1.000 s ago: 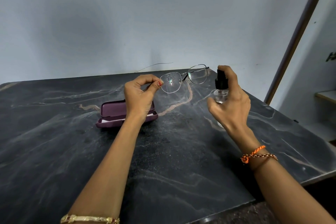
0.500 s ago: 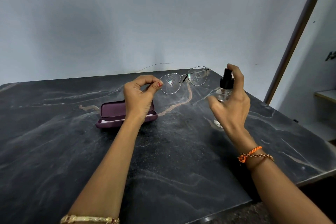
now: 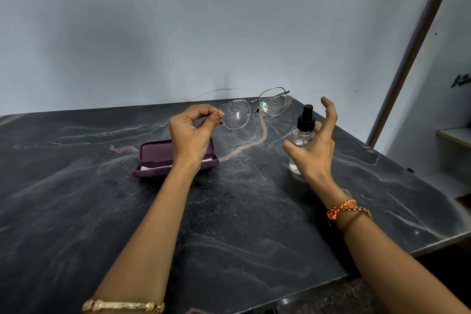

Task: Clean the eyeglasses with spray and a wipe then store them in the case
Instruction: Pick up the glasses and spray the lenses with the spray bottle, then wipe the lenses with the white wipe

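Thin metal-framed eyeglasses (image 3: 254, 109) hang in the air above the far side of the table, with spray droplets on both lenses. My left hand (image 3: 193, 132) pinches the left end of the frame between thumb and fingers. A small clear spray bottle (image 3: 302, 135) with a black pump top stands upright to the right, its base down at the tabletop. Around it sits my right hand (image 3: 316, 145), thumb at the front and fingers spread and lifted off the pump. An open purple glasses case (image 3: 158, 158) lies behind my left wrist, something pale inside it.
The dark marble table (image 3: 229, 224) ends at its right edge near my right forearm and at its front edge near my elbows. A grey wall rises behind it. At the far right stand a door frame (image 3: 418, 46) and a shelf (image 3: 456, 135).
My right index finger has lifted off the pump and the fingers have spread apart. The bottle has moved slightly left and down. Droplets now cover both lenses. The left hand has held still.
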`<state>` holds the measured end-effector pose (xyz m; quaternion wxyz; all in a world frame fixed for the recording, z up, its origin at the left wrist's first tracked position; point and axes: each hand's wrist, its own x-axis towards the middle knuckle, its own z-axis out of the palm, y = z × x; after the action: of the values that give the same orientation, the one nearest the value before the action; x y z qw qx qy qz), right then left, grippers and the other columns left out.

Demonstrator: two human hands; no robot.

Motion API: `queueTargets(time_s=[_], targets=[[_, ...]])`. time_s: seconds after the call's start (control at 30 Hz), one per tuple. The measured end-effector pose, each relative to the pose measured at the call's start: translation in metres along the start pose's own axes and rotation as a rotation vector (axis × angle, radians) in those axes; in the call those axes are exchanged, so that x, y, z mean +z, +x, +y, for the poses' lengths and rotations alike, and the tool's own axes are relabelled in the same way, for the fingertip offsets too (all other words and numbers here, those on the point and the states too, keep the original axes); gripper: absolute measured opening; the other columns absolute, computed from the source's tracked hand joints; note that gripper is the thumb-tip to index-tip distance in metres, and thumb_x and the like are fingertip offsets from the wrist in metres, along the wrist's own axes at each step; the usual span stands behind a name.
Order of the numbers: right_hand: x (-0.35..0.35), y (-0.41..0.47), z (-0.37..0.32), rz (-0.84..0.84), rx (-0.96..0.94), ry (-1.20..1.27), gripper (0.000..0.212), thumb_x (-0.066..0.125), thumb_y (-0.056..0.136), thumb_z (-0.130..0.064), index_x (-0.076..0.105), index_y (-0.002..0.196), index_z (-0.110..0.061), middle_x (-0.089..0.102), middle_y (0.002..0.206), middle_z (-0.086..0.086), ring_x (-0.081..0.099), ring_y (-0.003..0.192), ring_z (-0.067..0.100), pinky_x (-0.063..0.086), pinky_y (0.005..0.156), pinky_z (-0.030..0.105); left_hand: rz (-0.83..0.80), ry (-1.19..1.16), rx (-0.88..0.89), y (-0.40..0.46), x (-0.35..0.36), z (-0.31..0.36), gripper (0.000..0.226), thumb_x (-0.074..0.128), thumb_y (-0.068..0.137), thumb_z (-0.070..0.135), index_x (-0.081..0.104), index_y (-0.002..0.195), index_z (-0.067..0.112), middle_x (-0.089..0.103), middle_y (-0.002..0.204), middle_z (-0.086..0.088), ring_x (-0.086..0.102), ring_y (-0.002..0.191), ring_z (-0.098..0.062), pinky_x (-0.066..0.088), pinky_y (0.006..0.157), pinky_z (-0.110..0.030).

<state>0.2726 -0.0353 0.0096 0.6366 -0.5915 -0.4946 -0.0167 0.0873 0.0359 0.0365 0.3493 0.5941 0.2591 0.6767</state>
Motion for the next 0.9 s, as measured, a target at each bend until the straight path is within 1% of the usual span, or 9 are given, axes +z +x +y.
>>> queueTargets(time_s=[0.1, 0.2, 0.23, 0.33, 0.43, 0.53, 0.67, 0.8, 0.9], targets=[[0.001, 0.002, 0.004, -0.007, 0.002, 0.031, 0.094, 0.064, 0.064, 0.001, 0.016, 0.139, -0.029, 0.06, 0.083, 0.012, 0.06, 0.065, 0.02, 0.051, 0.064, 0.032, 0.003, -0.008, 0.009, 0.0, -0.001, -0.001, 0.02, 0.069, 0.069, -0.001, 0.066, 0.073, 0.018, 0.063, 0.073, 0.004, 0.06, 0.068, 0.007, 0.047, 0.064, -0.007], [-0.001, 0.001, 0.006, -0.007, -0.013, 0.024, 0.099, 0.07, 0.064, -0.003, 0.013, 0.141, -0.028, 0.061, 0.093, 0.008, 0.059, 0.069, 0.005, 0.045, 0.065, 0.007, 0.003, -0.01, 0.019, 0.001, -0.002, -0.001, 0.021, 0.07, 0.07, 0.0, 0.066, 0.07, 0.02, 0.063, 0.072, 0.005, 0.06, 0.067, 0.006, 0.047, 0.065, -0.008], [-0.002, -0.001, 0.005, -0.01, -0.015, 0.011, 0.102, 0.073, 0.063, -0.007, 0.012, 0.142, -0.029, 0.06, 0.101, 0.008, 0.059, 0.077, 0.004, 0.045, 0.073, 0.009, 0.006, -0.007, 0.023, 0.001, -0.002, -0.001, 0.021, 0.07, 0.069, 0.0, 0.066, 0.07, 0.02, 0.063, 0.071, 0.006, 0.06, 0.067, 0.006, 0.047, 0.065, -0.009], [-0.002, -0.003, 0.001, -0.008, -0.028, -0.074, 0.108, 0.079, 0.061, -0.021, 0.01, 0.143, -0.027, 0.046, 0.132, 0.001, 0.046, 0.117, 0.012, 0.036, 0.103, 0.043, 0.027, 0.006, 0.028, 0.002, -0.004, -0.001, 0.02, 0.071, 0.069, 0.001, 0.066, 0.07, 0.02, 0.064, 0.07, 0.007, 0.06, 0.067, 0.005, 0.048, 0.067, -0.01], [-0.001, -0.005, -0.003, 0.065, -0.089, -0.186, 0.107, 0.079, 0.061, -0.034, 0.015, 0.144, -0.017, 0.031, 0.147, 0.005, 0.033, 0.132, 0.016, 0.027, 0.107, 0.051, 0.047, 0.011, 0.009, 0.004, -0.006, 0.0, 0.021, 0.071, 0.069, 0.002, 0.066, 0.068, 0.023, 0.067, 0.062, 0.016, 0.061, 0.069, 0.004, 0.052, 0.072, -0.017], [-0.002, -0.007, -0.014, 0.244, -0.302, -0.234, 0.089, 0.067, 0.068, -0.044, 0.03, 0.138, -0.004, 0.036, 0.14, 0.016, 0.03, 0.128, 0.017, 0.032, 0.101, 0.047, 0.057, 0.024, 0.018, 0.006, -0.009, 0.005, 0.018, 0.07, 0.07, 0.002, 0.067, 0.072, 0.02, 0.066, 0.063, 0.017, 0.06, 0.068, 0.004, 0.053, 0.076, -0.024], [0.001, -0.012, -0.024, 0.32, -0.778, -0.222, 0.051, 0.059, 0.072, -0.032, 0.043, 0.116, -0.011, 0.035, 0.111, 0.006, 0.038, 0.104, 0.024, 0.046, 0.08, 0.05, 0.025, 0.084, 0.095, 0.007, -0.027, 0.018, 0.018, 0.067, 0.073, -0.001, 0.065, 0.085, 0.012, 0.061, 0.073, 0.005, 0.059, 0.068, 0.007, 0.05, 0.07, -0.012], [0.015, -0.022, -0.039, 0.232, -0.968, -0.235, 0.023, 0.057, 0.074, -0.022, 0.053, 0.096, -0.018, 0.041, 0.099, 0.006, 0.045, 0.091, 0.02, 0.036, 0.074, 0.036, 0.033, 0.126, 0.155, 0.01, -0.06, 0.028, 0.017, 0.065, 0.073, -0.002, 0.064, 0.087, 0.008, 0.061, 0.074, 0.004, 0.06, 0.07, 0.008, 0.048, 0.067, -0.007], [0.03, -0.023, -0.054, 0.023, -0.983, -0.207, 0.01, 0.055, 0.074, -0.013, 0.06, 0.083, -0.014, 0.058, 0.083, 0.009, 0.053, 0.076, 0.02, 0.039, 0.064, 0.032, 0.078, 0.125, 0.132, 0.015, -0.089, 0.029, 0.014, 0.066, 0.073, 0.001, 0.065, 0.085, 0.009, 0.065, 0.07, 0.012, 0.06, 0.07, 0.006, 0.05, 0.07, -0.01]])
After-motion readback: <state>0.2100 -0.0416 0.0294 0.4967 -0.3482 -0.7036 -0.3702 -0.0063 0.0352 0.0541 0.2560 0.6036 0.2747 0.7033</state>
